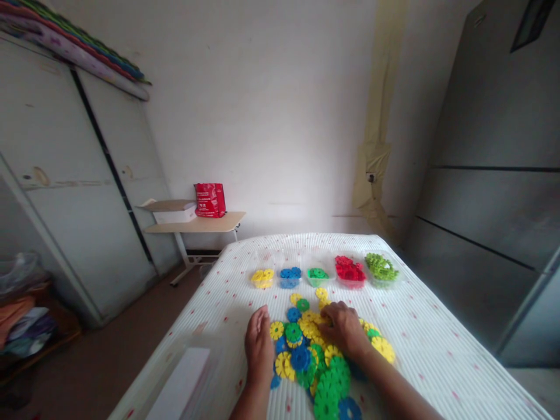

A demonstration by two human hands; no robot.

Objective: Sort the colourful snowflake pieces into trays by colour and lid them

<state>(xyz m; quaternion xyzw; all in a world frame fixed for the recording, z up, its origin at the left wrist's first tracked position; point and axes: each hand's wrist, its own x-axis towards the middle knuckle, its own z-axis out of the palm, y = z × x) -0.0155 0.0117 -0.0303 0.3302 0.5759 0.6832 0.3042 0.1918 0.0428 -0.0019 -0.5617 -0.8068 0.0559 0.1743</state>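
Note:
A heap of flat plastic snowflake discs (pixel 312 350) in yellow, green and blue lies on a white cloth-covered table (pixel 437 338). My left hand (pixel 259 344) rests flat at the heap's left edge, fingers together and stretched forward. My right hand (pixel 343 328) lies on top of the heap with fingers curled down among yellow discs; what they grip is hidden. Beyond the heap stands a row of clear tubs: yellow discs (pixel 262 277), blue discs (pixel 290 276), green discs (pixel 317 274), red discs (pixel 349 270) and light-green discs (pixel 381 267).
A white flat box (pixel 181 382) lies at the table's near left corner. Behind stands a small side table (pixel 196 224) with a red bag (pixel 210 199) and an open carton (pixel 172 210). A wardrobe is left, a grey fridge right.

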